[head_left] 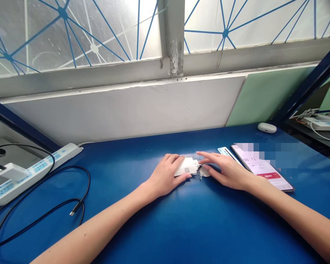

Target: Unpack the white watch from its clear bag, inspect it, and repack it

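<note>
My left hand grips a small white box-like object, apparently a charger block, on the blue table, fingers curled over its top and thumb under its near edge. My right hand lies just to its right, fingers stretched toward the block's end. The thumb touches a small white round piece with a bit of metal beside it. Both forearms rest low over the table.
A phone with a lit screen and a small card lie right of my right hand. A white earbud case sits at the back right. A white power strip and a black cable lie at the left.
</note>
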Tool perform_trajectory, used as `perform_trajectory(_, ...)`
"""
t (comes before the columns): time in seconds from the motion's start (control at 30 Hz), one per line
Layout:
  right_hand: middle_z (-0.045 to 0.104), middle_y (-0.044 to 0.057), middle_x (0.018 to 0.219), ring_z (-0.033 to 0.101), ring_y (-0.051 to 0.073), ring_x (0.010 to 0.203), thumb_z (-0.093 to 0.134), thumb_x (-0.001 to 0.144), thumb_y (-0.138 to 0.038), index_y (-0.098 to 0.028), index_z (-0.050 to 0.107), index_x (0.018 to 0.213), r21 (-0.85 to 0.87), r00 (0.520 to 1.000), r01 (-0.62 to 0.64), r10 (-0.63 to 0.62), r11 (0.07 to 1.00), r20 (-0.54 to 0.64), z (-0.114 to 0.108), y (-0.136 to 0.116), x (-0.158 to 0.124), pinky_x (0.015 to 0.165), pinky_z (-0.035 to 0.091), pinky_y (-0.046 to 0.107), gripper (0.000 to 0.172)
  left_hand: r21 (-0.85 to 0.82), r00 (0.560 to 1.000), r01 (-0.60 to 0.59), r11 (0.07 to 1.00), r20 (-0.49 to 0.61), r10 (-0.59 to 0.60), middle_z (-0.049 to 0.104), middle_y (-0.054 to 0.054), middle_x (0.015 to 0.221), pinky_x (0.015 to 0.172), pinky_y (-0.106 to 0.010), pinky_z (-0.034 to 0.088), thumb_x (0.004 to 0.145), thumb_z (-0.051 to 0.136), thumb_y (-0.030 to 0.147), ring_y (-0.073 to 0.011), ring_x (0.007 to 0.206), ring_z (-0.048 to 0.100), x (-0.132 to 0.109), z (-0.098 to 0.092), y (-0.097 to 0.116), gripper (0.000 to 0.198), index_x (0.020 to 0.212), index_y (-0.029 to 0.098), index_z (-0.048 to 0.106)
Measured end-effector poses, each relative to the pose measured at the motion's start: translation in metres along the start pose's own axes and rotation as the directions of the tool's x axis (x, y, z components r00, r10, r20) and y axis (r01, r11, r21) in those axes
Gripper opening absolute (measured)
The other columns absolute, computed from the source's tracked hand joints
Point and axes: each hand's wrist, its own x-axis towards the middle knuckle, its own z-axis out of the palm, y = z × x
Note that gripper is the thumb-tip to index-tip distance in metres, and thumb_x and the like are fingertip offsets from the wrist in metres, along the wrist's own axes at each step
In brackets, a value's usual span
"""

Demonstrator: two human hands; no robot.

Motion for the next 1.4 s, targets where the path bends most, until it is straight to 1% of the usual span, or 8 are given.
perform_trajectory(0.27,0.054,0.015,0.144,0.060,0.028,0.123,0.049,0.096,-0.024,-0.024,0.029,0.153,0.210,0.999,-0.031,0.024,0.977,0.038,0.014,-0.006,-0.002,0.100,0.052,0.048,0.061,0.003,1.000,-0.015,1.000,-0.003,0.015,0.059,-0.014,0.123,0.096,-0.047,0.049,0.093,0.059,0.049,-0.0299,0.112,0.053,0.000,0.000,0.000,0.049,0.130,0.017,0.054)
perform_trajectory(0.47,0.059,0.013,0.139,0.058,0.030,0.125,0.052,0.097,-0.034,-0.024,0.032,0.152,0.321,0.985,-0.164,0.137,0.933,0.106,0.008,-0.011,-0.002,0.097,0.054,0.045,0.060,0.027,0.999,-0.012,1.000,0.034,0.011,0.058,-0.015,0.126,0.097,-0.049,0.049,0.096,0.052,0.052,-0.0306,0.115,0.053,0.000,-0.002,0.001,0.048,0.132,0.019,0.052)
perform_trajectory(0.63,0.062,0.013,0.136,0.063,0.030,0.119,0.054,0.095,-0.039,-0.022,0.034,0.152,0.300,0.977,-0.199,0.165,0.933,0.135,0.006,-0.014,-0.001,0.094,0.055,0.044,0.062,0.067,0.989,-0.077,0.995,0.128,0.068,0.052,-0.018,0.140,0.108,-0.052,0.040,0.100,0.041,0.047,-0.0336,0.134,0.044,-0.001,-0.005,0.002,0.049,0.136,0.014,0.047)
perform_trajectory(0.7,0.061,0.014,0.137,0.064,0.029,0.118,0.056,0.094,-0.036,-0.021,0.045,0.146,0.285,0.987,-0.155,0.136,0.946,0.087,0.006,-0.013,0.001,0.095,0.055,0.043,0.055,0.089,0.983,-0.075,0.993,0.175,0.059,0.048,-0.020,0.144,0.112,-0.051,0.036,0.101,0.039,0.044,-0.0342,0.141,0.037,-0.002,-0.006,0.003,0.051,0.140,0.011,0.042)
perform_trajectory(0.8,0.067,0.012,0.130,0.062,0.029,0.121,0.055,0.094,-0.030,-0.020,0.067,0.121,0.164,0.991,-0.061,0.080,0.984,-0.110,0.003,-0.007,0.004,0.101,0.051,0.045,0.031,0.107,0.976,-0.070,0.992,0.214,0.046,0.045,-0.020,0.148,0.114,-0.051,0.033,0.100,0.041,0.044,-0.0341,0.143,0.034,-0.002,-0.007,0.004,0.055,0.144,0.010,0.038)
perform_trajectory(0.93,0.076,0.009,0.107,0.070,0.027,0.103,0.050,0.096,-0.029,-0.022,0.072,0.108,-0.028,0.943,-0.088,0.075,0.996,-0.324,-0.002,0.008,0.005,0.091,0.055,0.043,0.026,0.113,0.976,-0.062,0.992,0.215,0.036,0.044,-0.019,0.150,0.114,-0.051,0.032,0.100,0.041,0.045,-0.0326,0.144,0.033,-0.002,-0.006,0.004,0.056,0.145,0.012,0.037)
perform_trajectory(1.13,0.077,0.005,0.082,0.073,0.022,0.079,0.044,0.100,-0.036,-0.024,0.074,0.082,-0.010,0.982,-0.018,0.016,1.000,-0.190,-0.007,0.012,0.003,0.074,0.057,0.033,0.037,0.103,0.981,-0.053,0.993,0.192,0.032,0.045,-0.020,0.148,0.113,-0.052,0.033,0.100,0.041,0.045,-0.0334,0.143,0.035,-0.002,-0.004,0.004,0.055,0.144,0.012,0.039)
perform_trajectory(1.4,0.076,0.008,0.110,0.070,0.023,0.102,0.050,0.097,-0.030,-0.021,0.069,0.115,0.165,0.994,0.054,-0.038,0.985,-0.098,-0.006,-0.001,0.003,0.089,0.054,0.035,0.027,0.116,0.979,-0.034,0.993,0.203,0.009,0.043,-0.021,0.150,0.114,-0.050,0.032,0.100,0.041,0.046,-0.0336,0.143,0.034,-0.002,-0.004,0.006,0.058,0.144,0.009,0.038)
